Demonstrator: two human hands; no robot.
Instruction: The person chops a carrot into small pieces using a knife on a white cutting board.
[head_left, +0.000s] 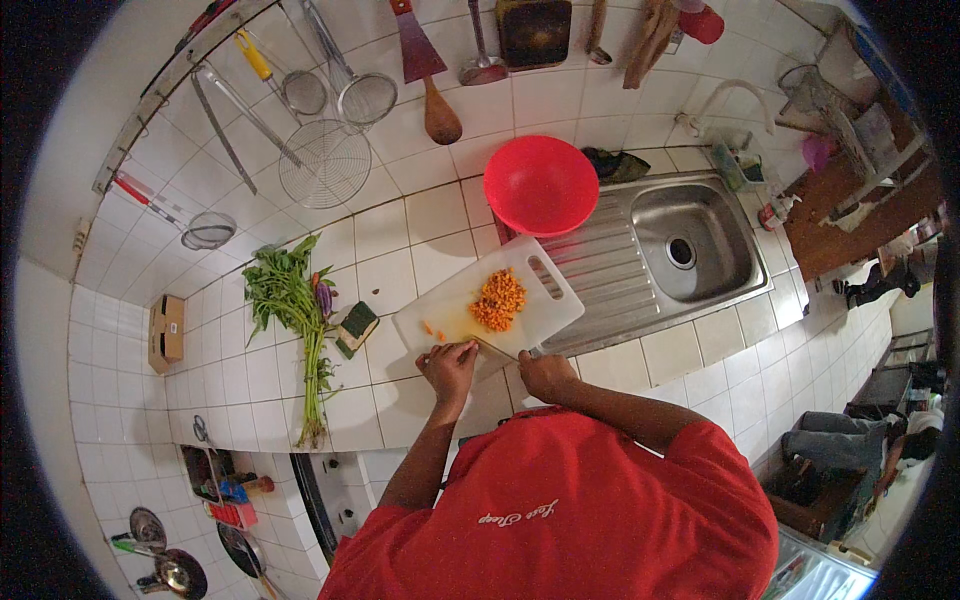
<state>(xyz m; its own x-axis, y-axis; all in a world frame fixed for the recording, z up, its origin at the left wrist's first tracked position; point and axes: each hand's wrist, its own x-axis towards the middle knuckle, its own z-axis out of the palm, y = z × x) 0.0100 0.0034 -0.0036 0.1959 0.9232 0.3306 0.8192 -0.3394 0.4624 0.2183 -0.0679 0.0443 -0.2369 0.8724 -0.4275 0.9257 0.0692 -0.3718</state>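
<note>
My right hand (547, 375) is closed around the handle of a kitchen knife (495, 349), its blade pointing left over the near edge of a white plastic cutting board (427, 300). My left hand (452, 367) is at the board's near edge by the blade tip, fingertips bent together; whether they pinch a piece cannot be seen. A heap of finely diced orange vegetable, probably carrot (498, 300), lies mid-board, with a few loose orange bits (429, 328) to its left. Behind the board, a red plastic bowl (541, 184) rests partly over the sink's drainboard.
Left of the board lie a green-and-yellow sponge (358, 328) and a bunch of leafy greens (300, 300). A steel sink (694, 232) with a ribbed drainboard is at the right. Strainers and a wooden spoon (441, 116) hang on the tiled wall. Another person (862, 442) is at far right.
</note>
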